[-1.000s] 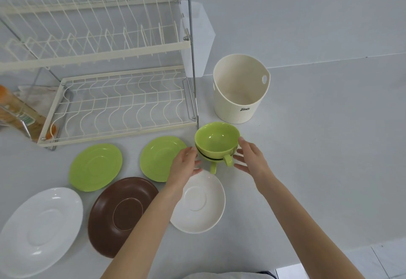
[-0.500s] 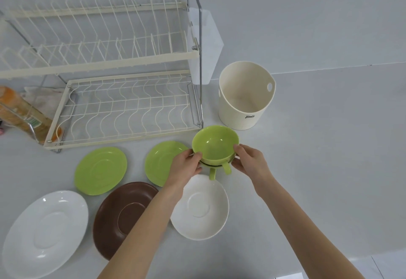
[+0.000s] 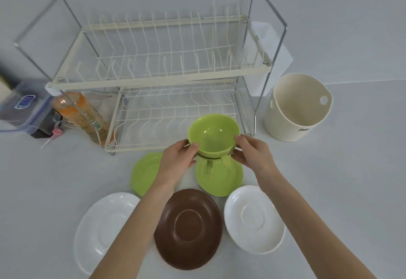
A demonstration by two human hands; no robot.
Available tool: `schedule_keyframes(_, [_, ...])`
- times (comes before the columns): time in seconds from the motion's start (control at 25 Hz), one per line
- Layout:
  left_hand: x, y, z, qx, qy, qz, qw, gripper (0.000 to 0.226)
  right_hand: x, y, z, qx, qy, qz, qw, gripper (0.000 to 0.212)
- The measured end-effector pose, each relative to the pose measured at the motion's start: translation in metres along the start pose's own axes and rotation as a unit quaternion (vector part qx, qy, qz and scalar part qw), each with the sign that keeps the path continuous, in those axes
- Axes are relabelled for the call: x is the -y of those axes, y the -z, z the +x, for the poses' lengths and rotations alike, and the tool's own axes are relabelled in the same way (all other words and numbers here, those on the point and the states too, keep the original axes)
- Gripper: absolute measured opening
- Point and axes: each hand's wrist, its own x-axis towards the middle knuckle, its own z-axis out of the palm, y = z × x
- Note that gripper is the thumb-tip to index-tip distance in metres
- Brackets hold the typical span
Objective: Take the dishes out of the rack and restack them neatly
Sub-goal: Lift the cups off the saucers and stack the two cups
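- The cream bucket at the right of the frame carries a small dark logo in script letters low on its front wall. The word is too small and too blurred to read.
- The orange bottle at the left of the frame, behind the rack wire, has a green and white label near its lower end. No word on it is readable.
- The clear box with blue clips at the far left edge shows a blue outlined sign on its lid. It contains no readable letters.
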Motion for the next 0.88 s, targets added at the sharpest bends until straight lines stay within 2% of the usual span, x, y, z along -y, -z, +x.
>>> schedule_keyframes(0.24, [-0.008, 0.074, 0.031, -0.026, 0.001, 0.007, 1.000, 0.005, 0.004, -0.080, 0.022, 0.028, -0.006, 0.000, 1.000, 0.015])
schedule_keyframes(0.4, [-0.015, 0.112, 0.064, -0.054, 0.001, -0.001, 0.999, 0.018, 0.014, -0.126, 0.049, 0.044, -0.022, -0.008, 0.999, 0.015])
schedule_keyframes(0.48, [-0.020, 0.124, 0.082, -0.062, 0.005, -0.004, 0.998, 0.027, 0.020, -0.144, 0.064, 0.052, -0.024, -0.008, 0.998, 0.016])
schedule_keyframes(0.6, [-0.025, 0.136, 0.106, -0.069, 0.016, -0.005, 0.997, 0.023, 0.028, -0.164, 0.086, 0.054, -0.017, -0.024, 0.998, 0.017])
schedule_keyframes(0.88, [-0.024, 0.143, 0.141, -0.083, 0.045, -0.016, 0.995, 0.032, 0.032, -0.184, 0.121, 0.042, -0.021, -0.076, 0.996, 0.027])
